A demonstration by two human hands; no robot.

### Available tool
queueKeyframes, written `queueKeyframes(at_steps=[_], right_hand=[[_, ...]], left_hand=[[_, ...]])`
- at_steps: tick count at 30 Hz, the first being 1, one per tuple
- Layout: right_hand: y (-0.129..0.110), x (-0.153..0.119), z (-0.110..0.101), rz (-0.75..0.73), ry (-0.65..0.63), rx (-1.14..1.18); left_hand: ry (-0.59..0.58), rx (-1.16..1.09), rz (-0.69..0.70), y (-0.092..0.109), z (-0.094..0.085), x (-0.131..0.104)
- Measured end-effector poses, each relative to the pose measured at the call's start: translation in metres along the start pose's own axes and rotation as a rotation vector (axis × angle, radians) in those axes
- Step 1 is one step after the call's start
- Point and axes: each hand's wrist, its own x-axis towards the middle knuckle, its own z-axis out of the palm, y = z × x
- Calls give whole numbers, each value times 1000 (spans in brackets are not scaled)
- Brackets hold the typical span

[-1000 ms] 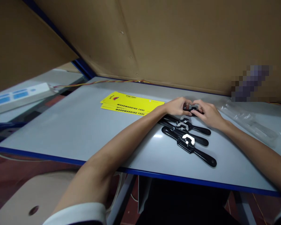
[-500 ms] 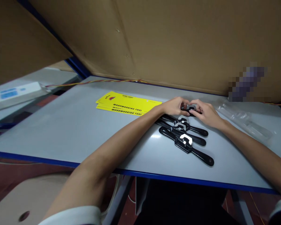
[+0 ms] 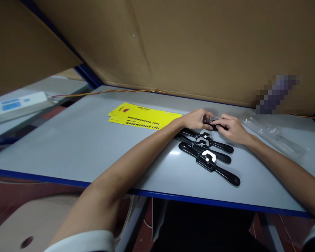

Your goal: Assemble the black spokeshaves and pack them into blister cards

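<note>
My left hand (image 3: 195,119) is closed around one end of a black spokeshave (image 3: 214,127) at the back of the group. Fingers of my right hand (image 3: 234,129) rest on its middle and other handle, bent and pressed against it. Much of this tool is hidden by my fingers. Nearer to me lie three more black spokeshaves, each with a silver plate at its centre: a far one (image 3: 220,145), a middle one (image 3: 222,157) and a near one (image 3: 228,176). My left wrist passes over the yellow printed cards (image 3: 144,116), which read "WOODWORKING TOOL".
Clear plastic packaging (image 3: 280,138) lies right of my right hand. A pixelated purple object (image 3: 277,94) stands behind it. Cardboard walls (image 3: 186,52) close off the back of the grey table (image 3: 76,147). A white power strip (image 3: 21,105) sits at the left.
My right hand's fingers have shifted slightly right and opened a little on the spokeshave, away from my left fingertips. My left hand stays in place.
</note>
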Motion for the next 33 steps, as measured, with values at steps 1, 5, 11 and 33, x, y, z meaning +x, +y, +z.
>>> queueKeyframes(at_steps=[1,5,11,33], right_hand=[[1,0,0,-9,11,-1],[5,0,0,-58,23,-18],[8,2,-3,-72,-7,-13],[-1,9,-8,125,46,176]], left_hand=[[1,-3,-2,0,0,0],[-1,-21,-22,1,0,1],[-7,-5,-8,2,0,1],[-15,-33,9,-3,-1,2]])
